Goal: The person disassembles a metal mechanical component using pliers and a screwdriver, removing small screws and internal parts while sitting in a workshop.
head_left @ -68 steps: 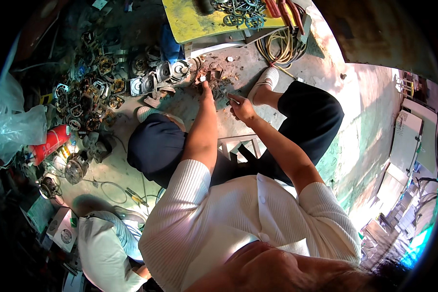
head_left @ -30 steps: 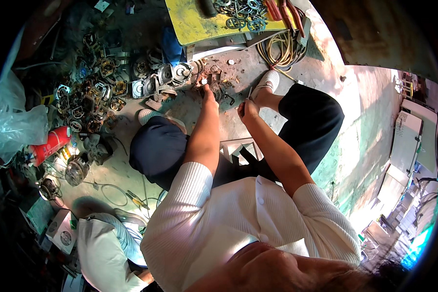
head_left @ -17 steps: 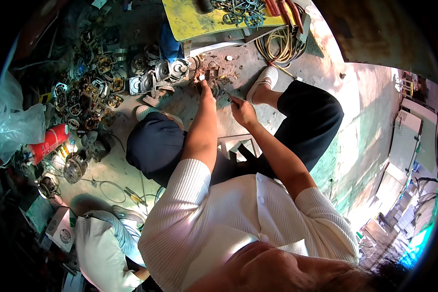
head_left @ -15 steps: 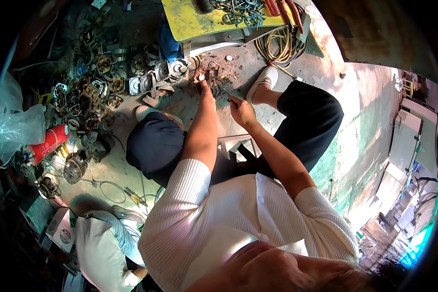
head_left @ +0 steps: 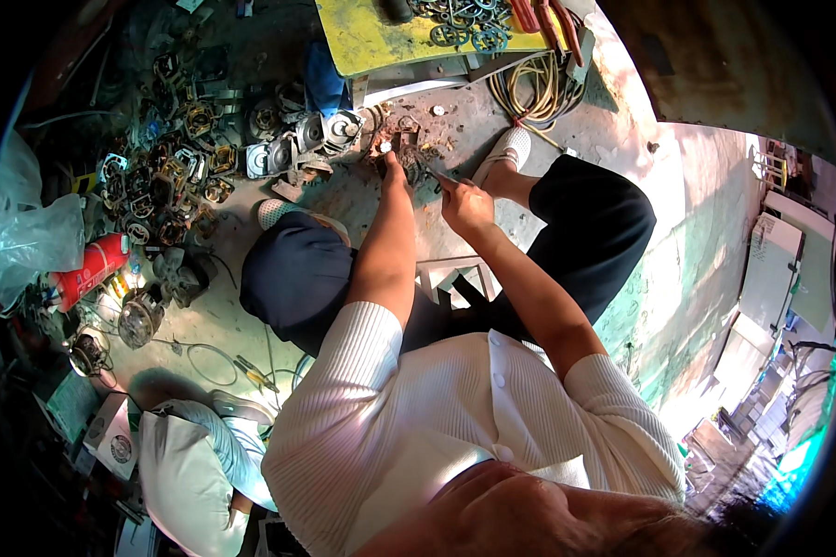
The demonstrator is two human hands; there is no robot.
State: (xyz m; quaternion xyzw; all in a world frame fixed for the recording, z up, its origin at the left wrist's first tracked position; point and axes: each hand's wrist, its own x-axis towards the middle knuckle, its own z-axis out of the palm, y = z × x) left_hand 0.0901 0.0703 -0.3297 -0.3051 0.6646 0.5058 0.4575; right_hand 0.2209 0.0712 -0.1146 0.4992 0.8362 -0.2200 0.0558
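My left hand point(head_left: 394, 171) reaches down to a rusty, copper-brown metal part point(head_left: 405, 139) on the floor between my feet. Its thumb lies along the near side; the other fingers are mostly hidden, and what they grip is too small to make out. To the right, my right hand point(head_left: 467, 204) is closed in a fist round a thin tool point(head_left: 439, 175). The tool points toward the metal part, and its exact kind cannot be told. Reddish-brown scraps lie scattered around the part.
A yellow table point(head_left: 367, 46) bearing metal rings stands ahead, with a coiled cable point(head_left: 529, 93) beside it. Dismantled motor parts point(head_left: 176, 176) are heaped left, near a red cylinder point(head_left: 93, 269) and pliers point(head_left: 255, 373). Another person point(head_left: 190, 473) crouches at lower left.
My right hand has shifted slightly up and turned, with the tool still in it. My left hand stays nearly in place. The other person has moved a little to the left.
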